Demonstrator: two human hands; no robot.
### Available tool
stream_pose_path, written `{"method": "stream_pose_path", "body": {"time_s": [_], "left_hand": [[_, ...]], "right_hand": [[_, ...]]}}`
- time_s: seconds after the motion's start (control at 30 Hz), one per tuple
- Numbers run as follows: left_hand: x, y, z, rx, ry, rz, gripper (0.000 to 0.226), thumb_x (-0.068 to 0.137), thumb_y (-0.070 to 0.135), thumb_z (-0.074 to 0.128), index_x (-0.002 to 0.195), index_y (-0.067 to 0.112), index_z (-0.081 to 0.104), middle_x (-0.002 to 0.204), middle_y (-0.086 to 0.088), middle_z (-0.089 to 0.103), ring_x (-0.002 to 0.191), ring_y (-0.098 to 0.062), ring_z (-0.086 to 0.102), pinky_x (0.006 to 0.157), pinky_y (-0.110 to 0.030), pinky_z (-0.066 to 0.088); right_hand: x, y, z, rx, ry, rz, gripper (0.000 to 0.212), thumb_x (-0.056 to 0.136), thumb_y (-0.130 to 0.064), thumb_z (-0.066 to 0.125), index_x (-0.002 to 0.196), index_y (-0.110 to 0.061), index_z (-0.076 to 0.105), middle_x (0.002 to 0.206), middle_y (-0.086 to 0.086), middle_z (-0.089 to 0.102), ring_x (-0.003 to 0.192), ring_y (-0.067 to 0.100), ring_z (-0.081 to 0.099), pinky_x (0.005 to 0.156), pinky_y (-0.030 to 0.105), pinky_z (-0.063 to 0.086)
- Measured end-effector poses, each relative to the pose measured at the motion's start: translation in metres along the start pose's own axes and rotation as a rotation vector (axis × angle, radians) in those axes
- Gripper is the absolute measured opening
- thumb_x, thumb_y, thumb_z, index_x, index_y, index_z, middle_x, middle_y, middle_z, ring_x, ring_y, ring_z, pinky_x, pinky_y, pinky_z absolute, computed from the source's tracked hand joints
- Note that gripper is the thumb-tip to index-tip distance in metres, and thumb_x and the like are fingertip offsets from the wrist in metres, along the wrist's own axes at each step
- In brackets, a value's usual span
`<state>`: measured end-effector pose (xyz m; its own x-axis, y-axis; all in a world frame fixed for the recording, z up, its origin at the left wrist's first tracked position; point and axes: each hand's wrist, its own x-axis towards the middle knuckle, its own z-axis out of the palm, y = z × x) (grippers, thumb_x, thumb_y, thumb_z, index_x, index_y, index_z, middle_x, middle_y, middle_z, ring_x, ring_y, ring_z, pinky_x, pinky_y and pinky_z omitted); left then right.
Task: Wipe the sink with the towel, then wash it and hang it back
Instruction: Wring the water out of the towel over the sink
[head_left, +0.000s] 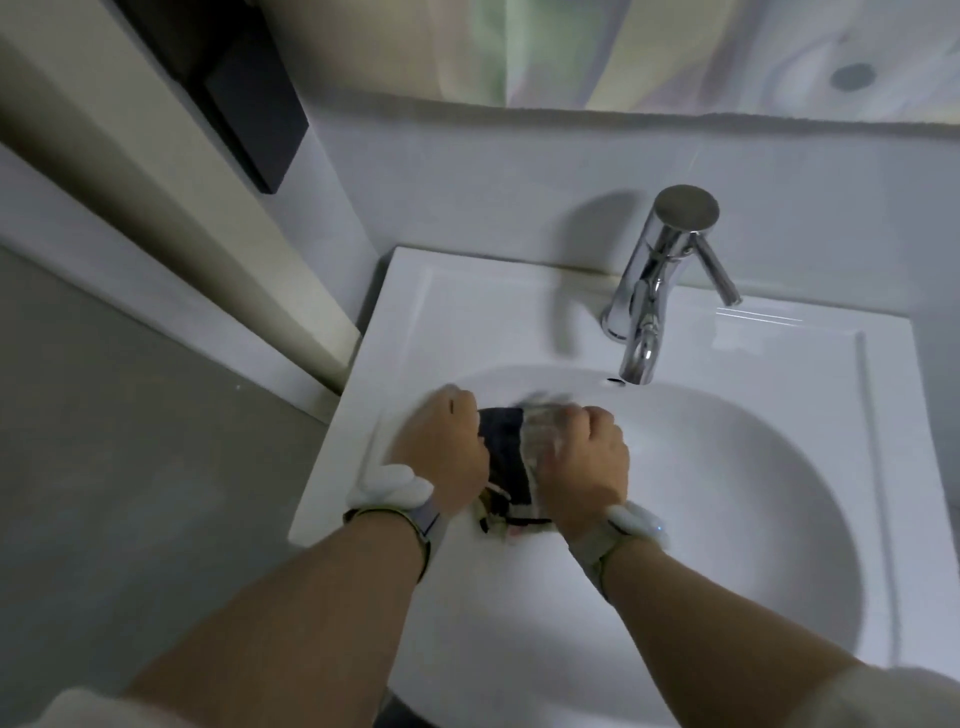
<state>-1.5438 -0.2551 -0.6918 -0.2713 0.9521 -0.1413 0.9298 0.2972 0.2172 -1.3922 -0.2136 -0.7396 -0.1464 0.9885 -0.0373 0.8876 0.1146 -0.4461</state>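
White ceramic sink (779, 519), lower centre: left hand (441, 447) and right hand (582, 457) both clench the bunched towel (506, 462) over the basin. Washing step, apparently; next, wringing and hanging.

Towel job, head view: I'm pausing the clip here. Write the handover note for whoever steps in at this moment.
Left hand: grips the left end of the towel.
Right hand: grips its right end; the two fists are close together, towel bunched between them.
Towel: held over the left part of the sink basin, below and left of the faucet. No running water can be made out.
Done: cannot tell from this frame whether the wiping is finished.
Left: finish washing or wringing the towel, then hang it back; the hanging spot is out of view.
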Motion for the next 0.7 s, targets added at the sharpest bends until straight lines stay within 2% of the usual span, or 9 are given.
{"method": "stream_pose_path", "body": {"time_s": [0.03, 0.1, 0.17, 0.23, 0.3, 0.4, 0.5, 0.6, 0.7], "left_hand": [[-0.002, -0.002, 0.001, 0.003, 0.012, 0.019, 0.013, 0.089, 0.02, 0.049, 0.098, 0.012, 0.051, 0.096, -0.006, 0.054, 0.076, -0.021, 0.05, 0.065, -0.029, 0.041], [-0.005, -0.005, 0.001, 0.028, -0.037, 0.027, 0.008, 0.091, 0.022, 0.045, 0.095, 0.015, 0.045, 0.091, -0.005, 0.053, 0.071, -0.022, 0.049, 0.063, -0.032, 0.044], [-0.009, -0.007, 0.002, 0.037, -0.113, 0.025, 0.014, 0.094, 0.026, 0.042, 0.104, 0.017, 0.044, 0.094, -0.003, 0.054, 0.072, -0.023, 0.053, 0.063, -0.034, 0.047], [-0.014, -0.007, 0.0, 0.008, -0.137, 0.033, 0.023, 0.097, 0.028, 0.041, 0.116, 0.016, 0.045, 0.101, -0.003, 0.057, 0.077, -0.023, 0.058, 0.066, -0.033, 0.049], [-0.015, -0.006, -0.003, -0.021, -0.133, 0.042, 0.025, 0.097, 0.028, 0.042, 0.118, 0.016, 0.048, 0.105, -0.003, 0.059, 0.08, -0.024, 0.06, 0.07, -0.034, 0.051], [-0.016, -0.005, -0.005, 0.001, -0.115, 0.063, 0.019, 0.099, 0.03, 0.039, 0.109, 0.018, 0.049, 0.101, -0.002, 0.061, 0.079, -0.022, 0.06, 0.069, -0.034, 0.05], [-0.016, -0.007, -0.006, 0.003, -0.131, 0.063, 0.02, 0.099, 0.031, 0.038, 0.11, 0.018, 0.048, 0.101, -0.001, 0.061, 0.078, -0.023, 0.06, 0.067, -0.033, 0.048], [-0.017, -0.009, -0.006, 0.015, -0.16, 0.044, 0.021, 0.097, 0.027, 0.039, 0.113, 0.017, 0.048, 0.104, -0.001, 0.06, 0.079, -0.024, 0.061, 0.068, -0.034, 0.05], [-0.019, -0.007, -0.005, 0.008, -0.178, 0.031, 0.021, 0.097, 0.025, 0.04, 0.115, 0.015, 0.049, 0.106, -0.001, 0.06, 0.082, -0.023, 0.06, 0.068, -0.03, 0.044]], "right_hand": [[-0.007, -0.001, 0.006, -0.018, 0.003, -0.113, 0.033, 0.079, -0.021, 0.052, 0.105, -0.005, 0.065, 0.104, 0.017, 0.061, 0.085, 0.041, 0.06, 0.072, 0.044, 0.049], [-0.02, -0.004, 0.025, -0.072, -0.137, -0.211, 0.048, 0.084, -0.032, 0.046, 0.119, -0.005, 0.064, 0.12, 0.018, 0.063, 0.106, 0.04, 0.061, 0.09, 0.049, 0.051], [-0.023, -0.011, 0.043, -0.132, -0.269, -0.137, 0.066, 0.086, -0.043, 0.038, 0.135, -0.003, 0.055, 0.139, 0.019, 0.054, 0.128, 0.039, 0.051, 0.106, 0.053, 0.041], [-0.026, -0.019, 0.054, -0.111, -0.354, -0.054, 0.072, 0.087, -0.046, 0.032, 0.143, -0.002, 0.046, 0.148, 0.02, 0.044, 0.135, 0.041, 0.043, 0.109, 0.055, 0.035], [-0.036, -0.028, 0.061, -0.075, -0.431, -0.116, 0.075, 0.09, -0.045, 0.026, 0.151, -0.002, 0.028, 0.158, 0.02, 0.026, 0.144, 0.043, 0.025, 0.116, 0.056, 0.023], [-0.058, -0.032, 0.06, -0.013, -0.543, -0.396, 0.074, 0.094, -0.047, 0.02, 0.154, -0.012, -0.005, 0.159, 0.009, -0.014, 0.145, 0.036, -0.016, 0.118, 0.049, -0.009], [-0.054, -0.022, 0.055, 0.01, -0.541, -0.437, 0.065, 0.098, -0.05, 0.013, 0.148, -0.025, -0.019, 0.157, 0.001, -0.023, 0.144, 0.026, -0.024, 0.119, 0.042, -0.012], [-0.033, -0.006, 0.058, -0.024, -0.469, -0.451, 0.069, 0.095, -0.06, -0.003, 0.154, -0.026, -0.005, 0.163, 0.0, -0.006, 0.148, 0.022, -0.013, 0.122, 0.042, -0.002], [-0.03, -0.007, 0.061, -0.059, -0.464, -0.418, 0.069, 0.096, -0.056, 0.005, 0.156, -0.023, 0.001, 0.163, 0.0, -0.004, 0.147, 0.02, -0.012, 0.12, 0.039, -0.005]]}}
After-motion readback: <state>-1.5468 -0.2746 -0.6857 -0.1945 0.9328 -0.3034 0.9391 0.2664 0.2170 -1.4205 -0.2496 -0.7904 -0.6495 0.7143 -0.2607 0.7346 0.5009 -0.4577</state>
